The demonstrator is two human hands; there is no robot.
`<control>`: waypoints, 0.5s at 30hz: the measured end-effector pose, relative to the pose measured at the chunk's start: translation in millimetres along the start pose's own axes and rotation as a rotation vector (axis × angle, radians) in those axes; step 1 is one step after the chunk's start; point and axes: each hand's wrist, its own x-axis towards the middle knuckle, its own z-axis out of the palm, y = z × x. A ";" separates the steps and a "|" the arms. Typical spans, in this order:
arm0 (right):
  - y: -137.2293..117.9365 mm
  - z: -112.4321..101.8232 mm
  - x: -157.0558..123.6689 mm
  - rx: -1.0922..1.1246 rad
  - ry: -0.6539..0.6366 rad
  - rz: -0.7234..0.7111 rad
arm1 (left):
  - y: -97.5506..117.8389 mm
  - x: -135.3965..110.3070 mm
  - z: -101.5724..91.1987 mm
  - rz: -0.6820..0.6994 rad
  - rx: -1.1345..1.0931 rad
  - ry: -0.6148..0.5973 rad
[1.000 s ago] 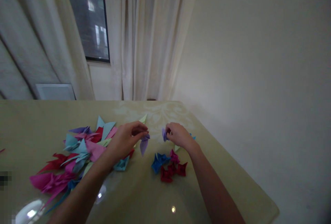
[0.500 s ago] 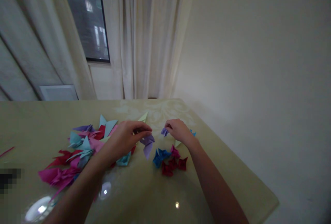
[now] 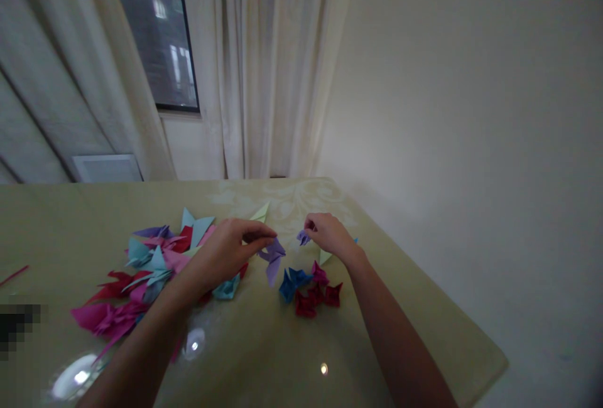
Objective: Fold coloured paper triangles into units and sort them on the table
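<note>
My left hand [image 3: 240, 245] pinches a purple origami crane [image 3: 274, 261] that hangs below its fingertips above the table. To its right, my right hand [image 3: 327, 232] is closed on a smaller purple origami piece [image 3: 303, 238], partly covered by the fingers. Just nearer to me lies a small cluster of folded pieces: a blue one [image 3: 293, 282], a magenta one [image 3: 319, 273] and several dark red ones [image 3: 306, 304]. A heap of paper cranes in pink, red, light blue and purple [image 3: 153, 273] spreads behind and left of my left forearm.
The glossy cream table [image 3: 254, 358] ends at a slanting right edge beside a pale wall [image 3: 452, 119]. Pale green paper pieces [image 3: 260, 213] lie past my hands. A thin red stick [image 3: 14, 275] is at far left. Curtains [image 3: 282, 69] hang behind.
My right hand has shifted slightly up and right, and the small purple piece in it has turned. My left hand stays nearly in place; its crane has tilted a little to the right.
</note>
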 end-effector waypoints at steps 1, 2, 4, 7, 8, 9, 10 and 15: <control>0.7 0.5 0.9 0.048 0.005 -0.017 | 0.6 -0.2 0.2 0.011 0.000 0.009; 1.3 0.9 1.9 0.099 0.015 -0.034 | 1.1 -0.3 0.4 0.024 -0.003 0.015; 2.5 1.7 3.7 0.190 0.046 -0.066 | 1.8 -0.3 0.8 0.049 -0.006 0.012; 4.5 3.4 5.7 0.254 0.079 -0.107 | 2.2 0.0 0.6 0.074 -0.002 -0.018; 5.3 4.0 6.0 0.260 0.084 -0.115 | 2.2 0.1 0.3 0.079 -0.001 -0.024; 5.9 4.6 6.2 0.264 0.088 -0.119 | 2.2 0.1 0.0 0.082 0.000 -0.028; 6.3 4.9 6.1 0.267 0.093 -0.120 | 2.3 0.1 -0.4 0.085 0.000 -0.030; 4.8 3.6 4.6 0.261 0.094 -0.106 | 2.8 -0.3 -1.6 0.084 -0.011 -0.027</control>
